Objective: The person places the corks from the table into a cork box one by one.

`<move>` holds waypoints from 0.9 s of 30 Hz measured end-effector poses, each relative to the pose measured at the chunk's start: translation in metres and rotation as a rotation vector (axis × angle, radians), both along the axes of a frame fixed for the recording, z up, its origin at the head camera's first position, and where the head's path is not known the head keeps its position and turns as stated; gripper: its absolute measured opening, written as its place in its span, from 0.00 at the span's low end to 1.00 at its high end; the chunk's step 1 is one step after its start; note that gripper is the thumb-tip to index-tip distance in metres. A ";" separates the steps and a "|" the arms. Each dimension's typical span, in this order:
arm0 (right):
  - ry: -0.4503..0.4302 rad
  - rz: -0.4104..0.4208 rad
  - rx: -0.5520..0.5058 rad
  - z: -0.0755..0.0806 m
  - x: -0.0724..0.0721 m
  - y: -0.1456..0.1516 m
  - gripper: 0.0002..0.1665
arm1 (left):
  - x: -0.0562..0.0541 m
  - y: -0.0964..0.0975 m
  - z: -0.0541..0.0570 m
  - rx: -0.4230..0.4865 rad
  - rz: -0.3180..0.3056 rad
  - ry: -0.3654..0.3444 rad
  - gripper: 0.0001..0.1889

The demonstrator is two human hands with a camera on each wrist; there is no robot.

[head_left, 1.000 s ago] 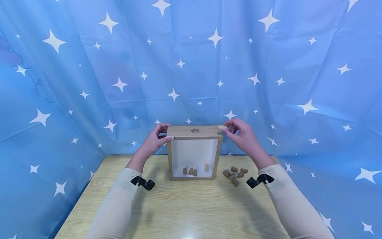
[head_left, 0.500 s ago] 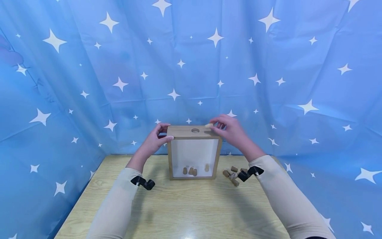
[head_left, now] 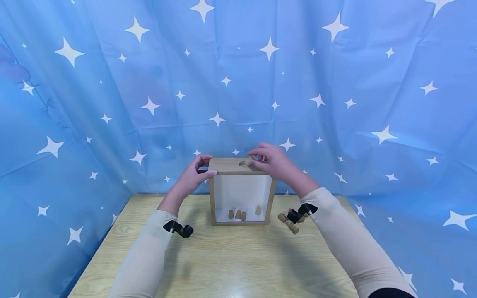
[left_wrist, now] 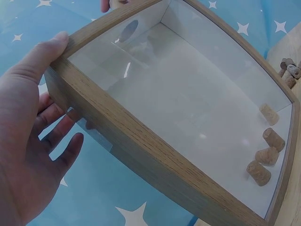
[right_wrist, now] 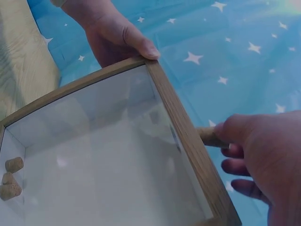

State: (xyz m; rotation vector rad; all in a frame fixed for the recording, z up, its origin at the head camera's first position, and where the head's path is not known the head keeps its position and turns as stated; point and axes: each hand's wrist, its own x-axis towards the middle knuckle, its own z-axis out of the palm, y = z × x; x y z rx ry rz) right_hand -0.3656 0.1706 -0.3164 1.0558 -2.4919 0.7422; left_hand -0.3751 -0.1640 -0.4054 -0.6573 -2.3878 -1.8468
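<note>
A shallow wooden display box [head_left: 225, 165] with a clear front and white back stands upright on the table. Its top edge has a round hole [head_left: 242, 163]. My left hand [head_left: 196, 170] grips the top left corner, thumb at the front, fingers behind and beside it. With thumb and fingers, my right hand [head_left: 273, 162] pinches a cork [right_wrist: 210, 136], its end at the hole; how far in it reaches I cannot tell. Several corks [left_wrist: 258, 173] lie inside at the bottom of the box, behind the clear front.
A small pile of loose corks [head_left: 291, 226] lies on the wooden table [head_left: 227, 256] right of the box, partly hidden by the black mount [head_left: 298, 212] on the right wrist. A blue curtain [head_left: 238, 82] with white stars hangs behind and at the sides.
My right hand has carried its cork leftward along the box's top, from the right corner to the hole. My left hand and the box stay in place.
</note>
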 end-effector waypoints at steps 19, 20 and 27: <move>-0.048 0.005 -0.012 -0.001 -0.004 -0.008 0.18 | -0.001 0.001 -0.004 0.002 0.001 -0.002 0.35; -0.053 0.005 -0.029 -0.001 -0.003 -0.007 0.17 | -0.001 0.001 -0.003 0.005 0.000 -0.003 0.35; -0.010 0.014 -0.119 -0.004 0.006 0.014 0.08 | -0.002 0.000 -0.002 0.009 -0.004 0.004 0.35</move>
